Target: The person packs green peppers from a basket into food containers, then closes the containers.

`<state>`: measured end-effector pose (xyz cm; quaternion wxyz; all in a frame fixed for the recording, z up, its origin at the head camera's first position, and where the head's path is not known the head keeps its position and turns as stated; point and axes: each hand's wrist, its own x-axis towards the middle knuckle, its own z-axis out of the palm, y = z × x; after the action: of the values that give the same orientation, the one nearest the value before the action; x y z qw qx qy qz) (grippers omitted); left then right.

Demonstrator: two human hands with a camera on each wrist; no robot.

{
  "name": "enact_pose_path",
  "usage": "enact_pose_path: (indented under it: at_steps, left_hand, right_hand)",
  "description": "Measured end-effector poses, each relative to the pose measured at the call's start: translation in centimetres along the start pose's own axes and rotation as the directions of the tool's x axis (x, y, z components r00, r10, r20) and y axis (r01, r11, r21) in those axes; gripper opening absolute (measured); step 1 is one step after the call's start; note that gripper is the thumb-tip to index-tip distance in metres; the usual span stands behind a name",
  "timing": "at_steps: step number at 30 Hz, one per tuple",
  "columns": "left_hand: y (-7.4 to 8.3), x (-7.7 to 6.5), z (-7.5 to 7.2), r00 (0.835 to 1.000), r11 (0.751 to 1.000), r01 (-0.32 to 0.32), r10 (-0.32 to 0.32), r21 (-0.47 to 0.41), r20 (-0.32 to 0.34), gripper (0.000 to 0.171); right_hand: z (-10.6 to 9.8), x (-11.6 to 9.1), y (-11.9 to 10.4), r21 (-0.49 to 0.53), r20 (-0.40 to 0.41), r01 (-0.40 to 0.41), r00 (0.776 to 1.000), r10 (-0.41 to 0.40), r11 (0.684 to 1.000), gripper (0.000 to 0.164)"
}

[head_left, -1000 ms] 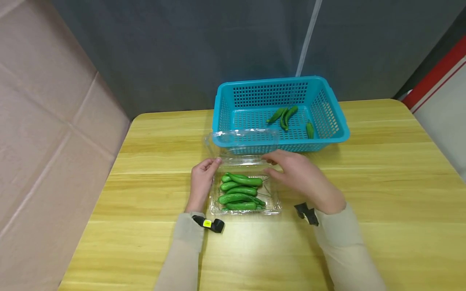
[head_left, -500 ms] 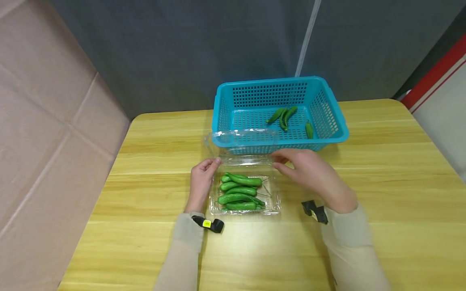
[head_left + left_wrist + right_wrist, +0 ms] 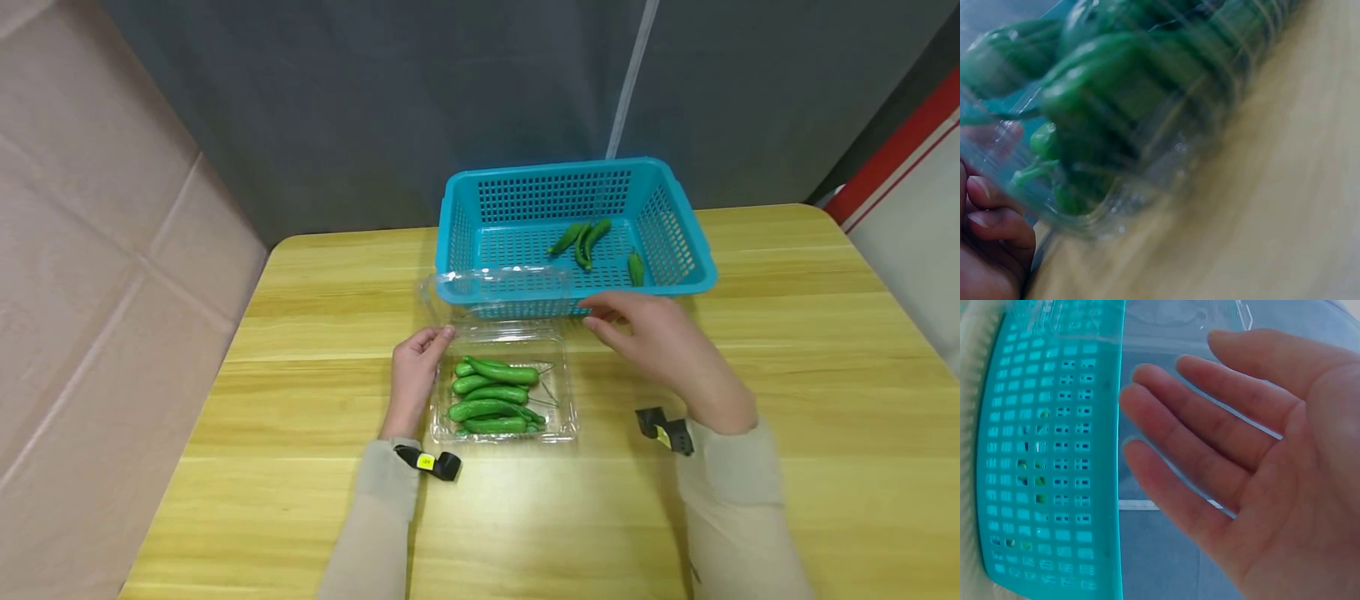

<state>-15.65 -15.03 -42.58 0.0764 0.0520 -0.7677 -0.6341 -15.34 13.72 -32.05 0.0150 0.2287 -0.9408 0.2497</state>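
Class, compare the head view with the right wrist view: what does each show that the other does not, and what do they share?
Only the head view shows the left hand gripping the edge of the clear container, and the green peppers lying in it. Only the right wrist view shows the palm of the right hand, holding nothing. Both show the right hand, the blue basket and at least part of the open clear lid.

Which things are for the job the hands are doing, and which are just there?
Probably for the job:
clear box, lid open
peppers in the box
blue basket
peppers in the basket
left hand, holding the box
right hand, holding nothing

Just there:
wooden table
grey backdrop
black wrist gadgets
red-and-white panel
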Motion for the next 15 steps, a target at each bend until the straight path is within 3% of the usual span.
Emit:
enact_pose_path:
  at_steps: [15]
  left_hand:
    - [-0.2, 0.0, 0.0, 1.000, 1.000, 0.003, -0.003, -0.001, 0.008, 0.030]
  right_hand:
    - [-1.0, -0.6, 1.2, 0.042, -0.193, -0.021, 0.981, 0.029, 0.999, 0.028]
